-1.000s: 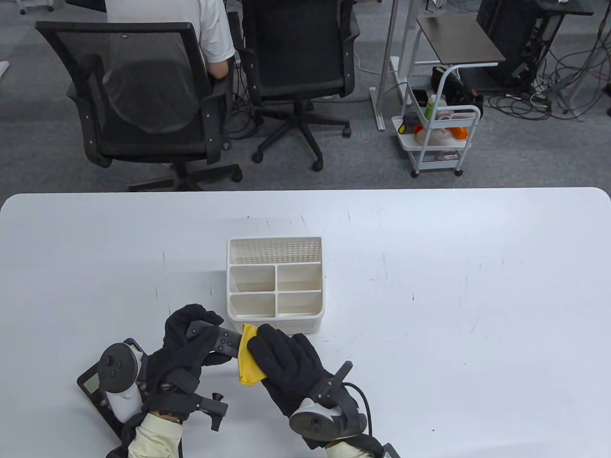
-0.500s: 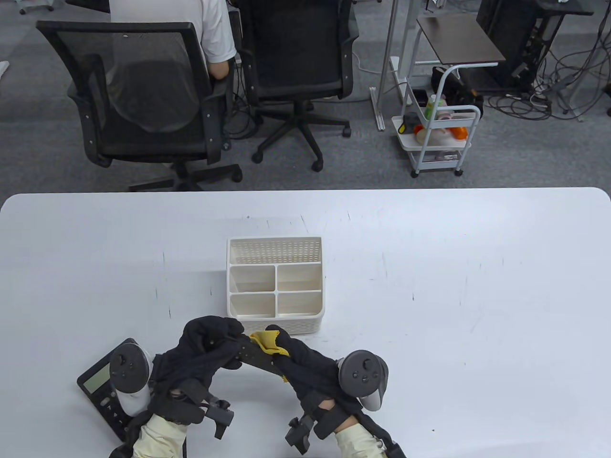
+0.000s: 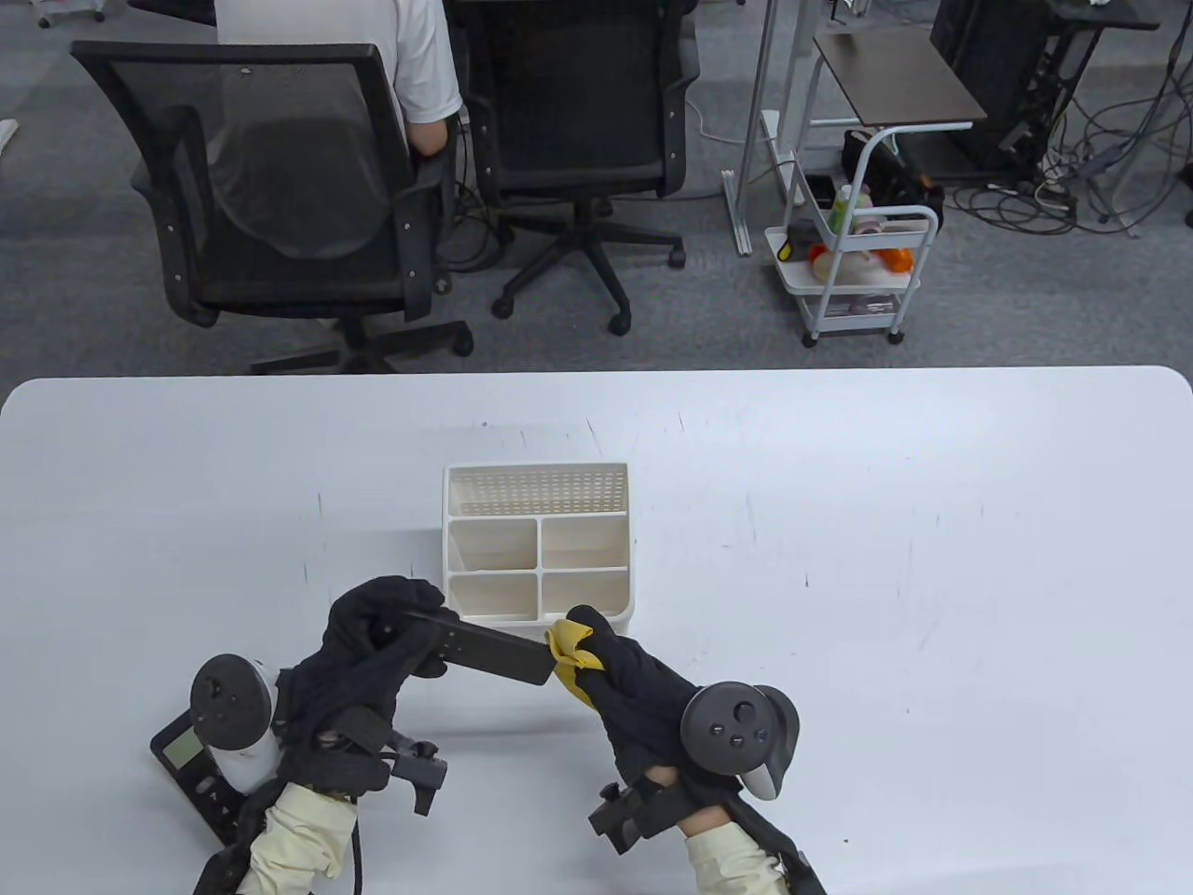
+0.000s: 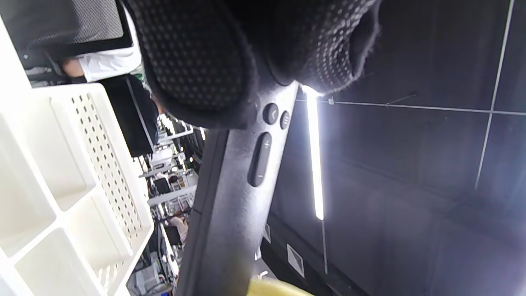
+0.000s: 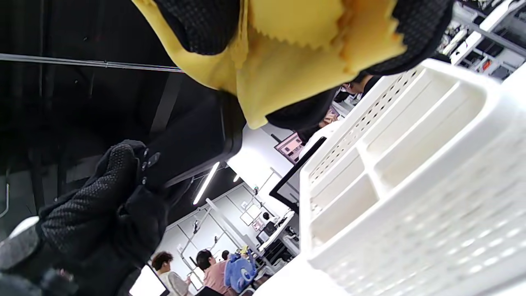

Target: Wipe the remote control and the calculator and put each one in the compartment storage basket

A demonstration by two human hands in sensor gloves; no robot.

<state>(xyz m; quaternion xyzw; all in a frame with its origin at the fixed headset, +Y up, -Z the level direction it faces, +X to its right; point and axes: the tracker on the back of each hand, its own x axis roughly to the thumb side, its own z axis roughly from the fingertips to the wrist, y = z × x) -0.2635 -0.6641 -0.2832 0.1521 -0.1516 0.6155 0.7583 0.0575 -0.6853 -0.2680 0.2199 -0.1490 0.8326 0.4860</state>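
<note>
Remote [image 3: 485, 650]: black, held off the table just in front of the basket, lying roughly level, long axis running left to right and slightly toward the person at its right end. Left wrist view shows its button side with a long rocker key and two small round keys.
Left hand [image 3: 373, 643]: fingers curled round the remote's left end, gripping it. Tracker on the back of the hand.
Right hand [image 3: 634, 681]: fingers closed on a bunched yellow cloth [image 3: 570, 653], pinching it at the fingertips. Tracker on the back of the hand.
Cloth vs remote: cloth sits right at the remote's right end, touching or nearly so; right wrist view puts the cloth's fold against the remote's end edge.
Calculator [image 3: 191, 766]: dark, flat on the table at the near left, mostly hidden under the left wrist and tracker; grey display corner visible. Well apart from the basket.
Basket [image 3: 539, 475]: white plastic, middle of the table, one long perforated compartment at the far side, four small square ones nearer the person. All compartments show only bare plastic.
Table [image 3: 885, 559]: white, scuffed with thin dark marks.
Background: two black mesh office chairs beyond the table, a person in a white shirt seated in the left one; small white trolley with items to the right.
</note>
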